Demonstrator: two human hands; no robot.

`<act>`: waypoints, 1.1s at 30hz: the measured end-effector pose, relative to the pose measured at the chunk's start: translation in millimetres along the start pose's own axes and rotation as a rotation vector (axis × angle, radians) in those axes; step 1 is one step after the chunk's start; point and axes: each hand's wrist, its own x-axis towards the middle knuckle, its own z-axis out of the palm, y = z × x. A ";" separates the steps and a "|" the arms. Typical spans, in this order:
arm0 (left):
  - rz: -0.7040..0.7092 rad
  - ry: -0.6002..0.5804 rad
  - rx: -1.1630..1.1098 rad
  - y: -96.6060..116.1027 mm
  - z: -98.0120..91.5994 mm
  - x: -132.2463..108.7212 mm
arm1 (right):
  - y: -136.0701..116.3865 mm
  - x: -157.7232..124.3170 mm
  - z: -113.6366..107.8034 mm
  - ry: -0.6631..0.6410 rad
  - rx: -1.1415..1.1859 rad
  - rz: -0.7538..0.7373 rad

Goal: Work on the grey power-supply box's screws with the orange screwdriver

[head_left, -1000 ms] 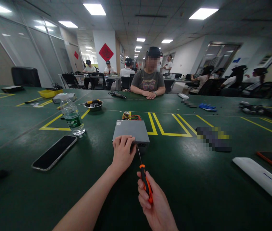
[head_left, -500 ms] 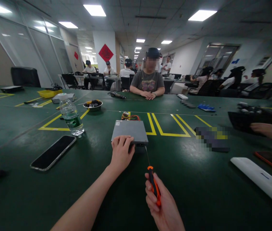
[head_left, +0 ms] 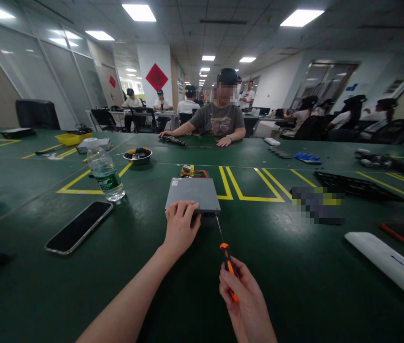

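Note:
A grey metal computer power supply [head_left: 192, 193] lies flat on the green table, its bundle of coloured cables [head_left: 194, 172] coming out at the far side. My left hand [head_left: 182, 221] grips its near edge, fingers on the top face and thumb against the front. Fingers closed round the handle, my right hand [head_left: 241, 290] holds an orange and black screwdriver [head_left: 228, 259]. The thin shaft points forward, and its tip meets the near right corner of the power supply; whether it sits in a screw is too small to tell.
To the left are a phone [head_left: 80, 226] and a water bottle [head_left: 105, 174]; behind them stands a metal bowl [head_left: 137, 161] with tools. At right lie a white bar-shaped object [head_left: 387, 267] and a black panel [head_left: 360, 186]. Opposite sits a person [head_left: 219, 119].
My right hand's fingers have shifted round the screwdriver handle; my left hand stays put. The person opposite has moved one hand to a dark tool. At right, the black panel now lies down.

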 end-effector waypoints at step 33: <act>0.011 0.000 0.016 -2.3 2.7 -1.3 | -11.0 9.9 -31.7 -0.268 -1.339 -0.971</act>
